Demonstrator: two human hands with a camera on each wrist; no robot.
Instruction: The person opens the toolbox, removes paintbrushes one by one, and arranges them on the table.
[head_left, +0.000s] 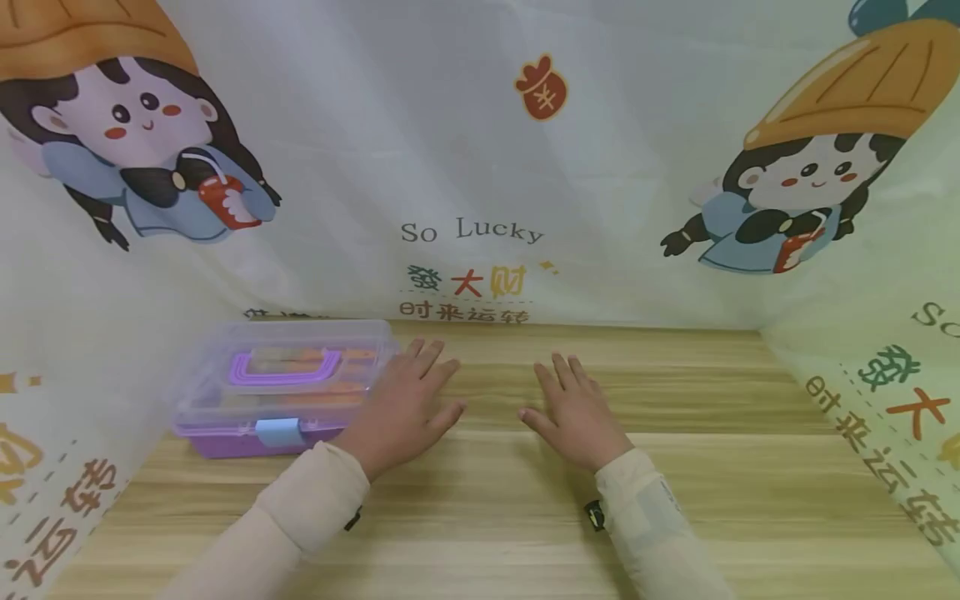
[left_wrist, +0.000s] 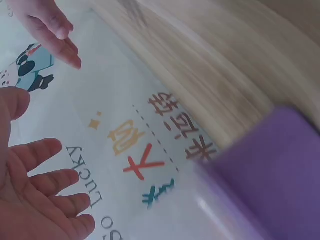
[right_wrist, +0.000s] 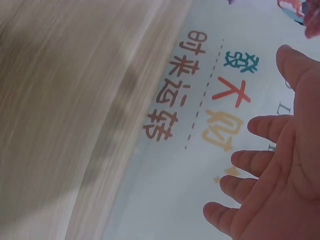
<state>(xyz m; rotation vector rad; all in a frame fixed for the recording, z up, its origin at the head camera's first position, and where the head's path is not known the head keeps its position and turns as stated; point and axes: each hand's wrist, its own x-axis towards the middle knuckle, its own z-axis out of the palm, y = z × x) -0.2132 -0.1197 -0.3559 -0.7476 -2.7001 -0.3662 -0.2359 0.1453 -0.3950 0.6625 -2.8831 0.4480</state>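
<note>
My left hand [head_left: 408, 404] is held over the wooden table with fingers spread and nothing in them. It overlaps the right side of a purple plastic box [head_left: 217, 444] in the head view. This box has a clear lid, a purple handle [head_left: 285, 379] and a light blue latch [head_left: 278, 432]; orange items show blurrily through the lid. In the left wrist view, the purple wall of the box [left_wrist: 280, 175] fills the lower right. Palm down, my right hand [head_left: 577, 417] hovers to the right, fingers and thumb extended, holding nothing.
A light wooden tabletop [head_left: 750, 517] spreads beneath both hands. White printed cloth [head_left: 622, 183] with cartoon figures and lettering stands as a wall behind and on both sides. Small black straps [head_left: 595, 515] sit at the wrists.
</note>
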